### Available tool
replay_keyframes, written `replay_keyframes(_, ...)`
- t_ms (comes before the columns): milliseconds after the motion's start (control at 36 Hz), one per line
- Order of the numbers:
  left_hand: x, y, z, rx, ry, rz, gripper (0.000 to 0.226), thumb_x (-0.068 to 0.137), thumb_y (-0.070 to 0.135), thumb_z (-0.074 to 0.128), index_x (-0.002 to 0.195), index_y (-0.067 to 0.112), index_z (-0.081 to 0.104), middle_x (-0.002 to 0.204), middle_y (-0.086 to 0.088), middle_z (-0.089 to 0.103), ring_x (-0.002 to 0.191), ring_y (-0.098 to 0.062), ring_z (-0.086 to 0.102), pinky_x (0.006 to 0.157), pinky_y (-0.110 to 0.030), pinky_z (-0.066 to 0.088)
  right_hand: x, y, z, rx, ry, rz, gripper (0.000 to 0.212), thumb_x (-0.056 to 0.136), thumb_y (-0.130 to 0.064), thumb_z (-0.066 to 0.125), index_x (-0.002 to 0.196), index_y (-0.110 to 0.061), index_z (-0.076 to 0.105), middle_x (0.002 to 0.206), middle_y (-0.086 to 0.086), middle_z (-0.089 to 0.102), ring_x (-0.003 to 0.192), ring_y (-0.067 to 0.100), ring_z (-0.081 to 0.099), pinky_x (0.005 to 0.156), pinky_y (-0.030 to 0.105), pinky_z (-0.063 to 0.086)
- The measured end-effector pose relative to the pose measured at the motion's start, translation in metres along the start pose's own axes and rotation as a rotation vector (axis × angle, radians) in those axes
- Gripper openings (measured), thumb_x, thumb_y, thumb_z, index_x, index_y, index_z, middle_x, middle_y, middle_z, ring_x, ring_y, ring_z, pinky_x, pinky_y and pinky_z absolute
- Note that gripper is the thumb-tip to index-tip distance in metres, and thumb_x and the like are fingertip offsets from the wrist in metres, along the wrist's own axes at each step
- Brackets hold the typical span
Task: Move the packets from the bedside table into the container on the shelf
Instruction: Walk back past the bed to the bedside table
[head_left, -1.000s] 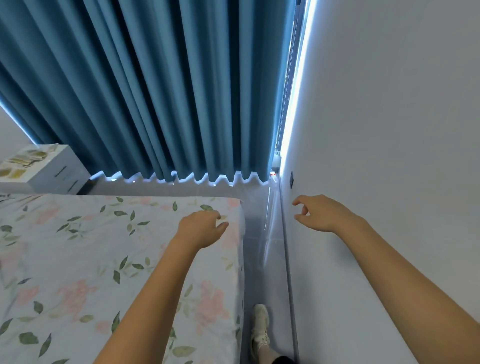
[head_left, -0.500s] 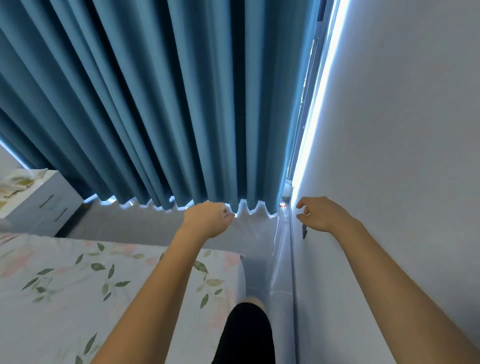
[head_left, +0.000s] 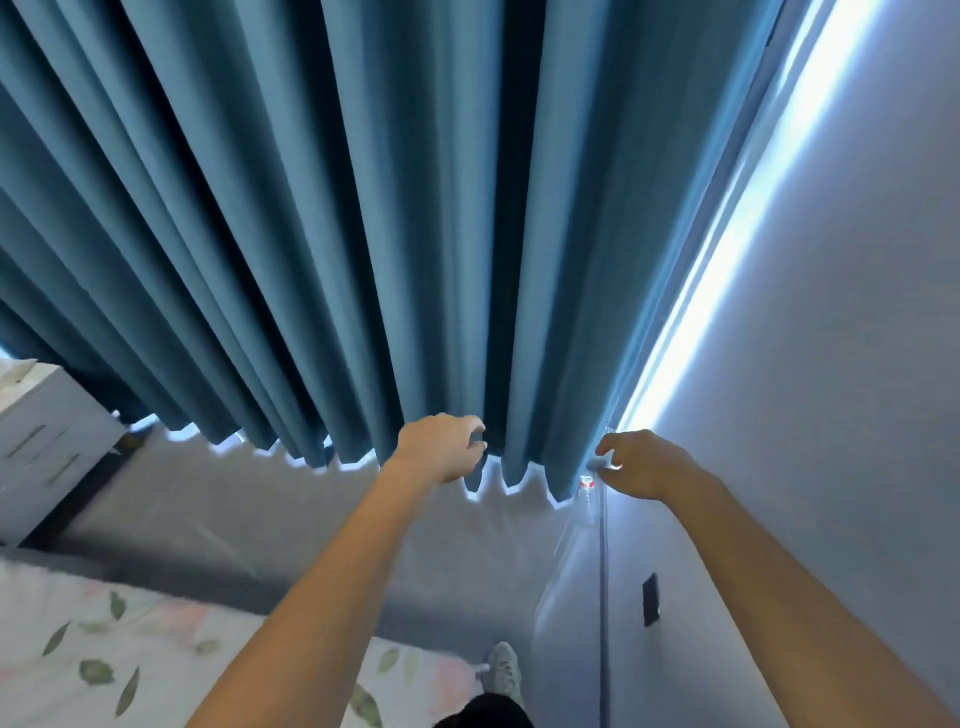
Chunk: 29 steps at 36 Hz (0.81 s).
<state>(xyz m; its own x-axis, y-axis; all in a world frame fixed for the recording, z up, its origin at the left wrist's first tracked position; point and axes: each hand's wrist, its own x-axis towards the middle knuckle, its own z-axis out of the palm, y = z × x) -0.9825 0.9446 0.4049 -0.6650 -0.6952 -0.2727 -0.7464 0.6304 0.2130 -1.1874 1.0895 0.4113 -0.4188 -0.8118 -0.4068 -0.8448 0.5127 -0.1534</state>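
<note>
Both bare forearms reach forward toward a pleated blue fabric curtain that hangs to just above the grey floor. The left hand is raised in front of the curtain's lower hem, fingers loosely curled and holding nothing. The right hand is beside the curtain's right edge near the pale wall, fingers loosely curled, also holding nothing. The white bedside counter with drawers stands at far left; its top is cut off, so the packets cannot be made out. A floral-print bed occupies the lower left.
</note>
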Motion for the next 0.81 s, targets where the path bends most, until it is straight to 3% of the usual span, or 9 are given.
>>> replay_keyframes(139,0.076,-0.054,-0.037,-0.019,0.022,-0.124,0.038,0.099,0.04,0.035,0.134,0.03,0.046,0.117,0.004,0.062,0.11,-0.021,0.055,0.079,-0.03,0.037,0.113,-0.044,-0.056,-0.102,-0.028,-0.117,0.043,0.087,-0.03,0.056,0.13,-0.026,0.052,0.125,-0.002,0.06,0.116,0.021,0.054,0.094,0.035,0.048)
replay_keyframes(306,0.134,-0.117,-0.073,-0.098,0.042,-0.252,0.034,0.097,0.04,0.036,0.126,0.032,0.051,0.113,0.003,0.064,0.108,-0.022,0.056,0.084,-0.033,0.043,0.209,-0.116,-0.102,-0.176,-0.073,-0.257,0.038,0.092,-0.03,0.051,0.13,-0.027,0.051,0.128,-0.003,0.056,0.12,0.021,0.051,0.091,0.035,0.046)
replay_keyframes(611,0.188,-0.231,-0.095,-0.196,0.026,-0.59,0.029,0.095,0.039,0.035,0.113,0.031,0.057,0.116,0.001,0.061,0.107,-0.026,0.056,0.083,-0.032,0.043,0.364,-0.274,-0.119,-0.34,-0.203,-0.612,0.041,0.091,-0.03,0.051,0.132,-0.028,0.05,0.133,-0.002,0.052,0.118,0.024,0.052,0.093,0.033,0.046)
replay_keyframes(667,0.192,-0.25,-0.102,-0.185,0.024,-0.655,0.031,0.096,0.038,0.034,0.117,0.03,0.056,0.119,-0.001,0.06,0.111,-0.027,0.055,0.083,-0.031,0.042,0.387,-0.305,-0.121,-0.362,-0.205,-0.684,0.039,0.091,-0.029,0.05,0.13,-0.029,0.05,0.131,-0.003,0.054,0.116,0.023,0.053,0.09,0.032,0.046)
replay_keyframes(806,0.194,-0.297,-0.11,-0.203,-0.043,-0.832,0.04,0.098,0.037,0.036,0.137,0.03,0.044,0.137,-0.003,0.051,0.127,-0.029,0.045,0.098,-0.036,0.04,0.432,-0.375,-0.129,-0.432,-0.243,-0.839,0.041,0.09,-0.026,0.049,0.132,-0.028,0.05,0.13,-0.004,0.054,0.115,0.022,0.053,0.092,0.033,0.047)
